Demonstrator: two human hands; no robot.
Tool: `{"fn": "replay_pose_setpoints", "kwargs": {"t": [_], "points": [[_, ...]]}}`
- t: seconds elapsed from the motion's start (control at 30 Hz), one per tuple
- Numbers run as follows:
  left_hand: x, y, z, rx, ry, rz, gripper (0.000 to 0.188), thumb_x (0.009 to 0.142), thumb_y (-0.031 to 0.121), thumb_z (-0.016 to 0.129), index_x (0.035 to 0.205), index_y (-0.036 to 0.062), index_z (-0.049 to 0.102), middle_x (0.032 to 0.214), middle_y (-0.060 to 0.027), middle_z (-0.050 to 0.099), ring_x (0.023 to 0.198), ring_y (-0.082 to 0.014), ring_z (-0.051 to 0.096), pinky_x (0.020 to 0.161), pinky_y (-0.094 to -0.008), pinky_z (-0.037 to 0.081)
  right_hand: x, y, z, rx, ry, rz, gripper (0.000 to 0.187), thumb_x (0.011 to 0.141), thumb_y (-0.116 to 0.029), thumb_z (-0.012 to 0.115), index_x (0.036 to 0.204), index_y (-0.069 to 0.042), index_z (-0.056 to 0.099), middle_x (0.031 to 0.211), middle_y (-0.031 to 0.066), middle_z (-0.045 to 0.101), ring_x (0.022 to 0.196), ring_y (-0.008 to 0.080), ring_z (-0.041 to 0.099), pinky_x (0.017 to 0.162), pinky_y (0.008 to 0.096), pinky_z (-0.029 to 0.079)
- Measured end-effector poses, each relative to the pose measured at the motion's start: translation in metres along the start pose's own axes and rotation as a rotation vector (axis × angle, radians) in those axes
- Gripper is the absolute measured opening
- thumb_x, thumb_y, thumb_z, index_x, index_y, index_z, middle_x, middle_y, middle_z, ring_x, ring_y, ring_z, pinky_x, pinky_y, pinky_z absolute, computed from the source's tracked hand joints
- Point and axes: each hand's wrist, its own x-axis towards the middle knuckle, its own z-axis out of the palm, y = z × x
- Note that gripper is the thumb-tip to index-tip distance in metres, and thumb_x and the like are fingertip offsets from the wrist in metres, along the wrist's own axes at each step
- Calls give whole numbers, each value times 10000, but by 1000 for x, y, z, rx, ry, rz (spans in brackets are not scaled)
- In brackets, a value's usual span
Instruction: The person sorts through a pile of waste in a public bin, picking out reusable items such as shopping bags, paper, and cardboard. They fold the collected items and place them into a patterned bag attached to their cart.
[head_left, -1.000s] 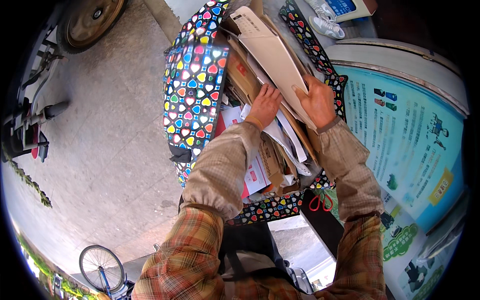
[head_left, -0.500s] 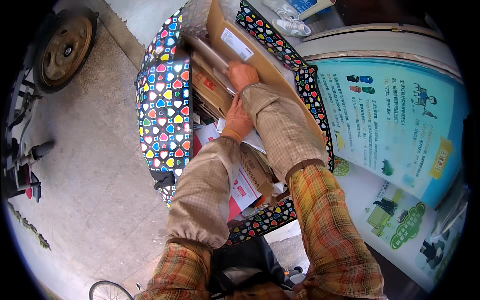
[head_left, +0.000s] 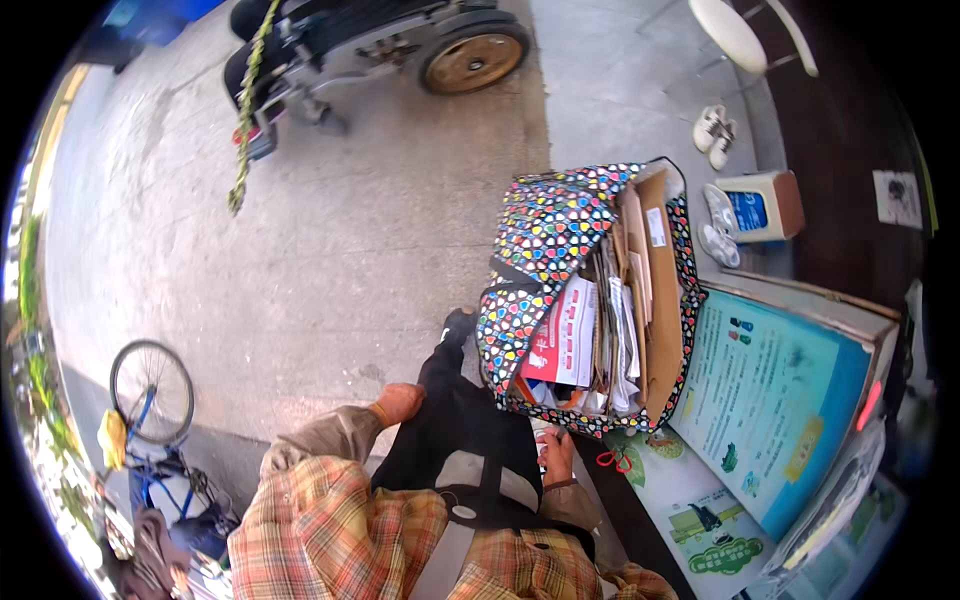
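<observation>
A large bag [head_left: 555, 230], black with many-coloured hearts, stands in front of me to the right. It is packed with flattened cardboard [head_left: 660, 300], papers and a red-and-white box [head_left: 562, 335]. My left hand [head_left: 399, 403] is beside my black-trousered leg, left of the bag, its fingers curled; what they hold, if anything, is hidden. Just below the bag's near edge is my right hand [head_left: 556, 455], with curled fingers and a small whitish bit showing at them that I cannot make out. Red-handled scissors [head_left: 614, 460] lie to the right of this hand.
Printed blue-green boards [head_left: 770, 400] lean along the right. Beyond the bag are shoes [head_left: 716, 135], a white-and-brown container [head_left: 765, 207] and a white chair [head_left: 728, 32]. A wheeled vehicle [head_left: 470, 60] stands at the far side, a blue bicycle [head_left: 150, 400] at the left.
Both hands have come out of the bag, the left to beside my leg, the right to below the bag's near edge. The view has swung left and the bag looks farther off.
</observation>
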Motion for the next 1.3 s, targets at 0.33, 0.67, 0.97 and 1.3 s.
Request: {"fn": "replay_pose_setpoints", "kwargs": {"t": [0.33, 0.67, 0.97, 1.3], "points": [[-296, 70, 139, -494, 574, -960, 156, 704, 132, 549, 795, 46, 642, 798, -160, 640, 788, -329, 624, 689, -409, 493, -53, -21, 5, -323, -536, -36, 263, 917, -133, 416, 1149, -24, 471, 758, 36, 539, 496, 61, 388, 386, 202, 285], [-378, 202, 352, -1208, 641, -1064, 201, 743, 198, 555, 846, 68, 667, 790, -167, 642, 742, -303, 626, 697, -398, 482, -102, 10, 11, -768, -721, 57, 218, 908, -151, 460, 1101, -61, 507, 662, 29, 495, 411, 64, 325, 333, 210, 248], [-466, 186, 422, -1572, 1117, -1152, 213, 771, 176, 520, 888, 51, 647, 670, -80, 638, 521, -169, 607, 533, -306, 499, -177, 152, 115, -1263, -936, -29, 162, 874, -192, 513, 990, -81, 539, 595, 45, 503, 377, 96, 302, 331, 239, 246], [-458, 199, 545, -1374, 1028, -1389, 211, 719, 159, 522, 829, 31, 647, 861, -208, 626, 848, -351, 607, 740, -436, 472, -301, 281, 184, -1707, -1271, -134, 173, 895, -202, 519, 994, -68, 566, 583, 3, 496, 392, 52, 328, 355, 202, 233]]}}
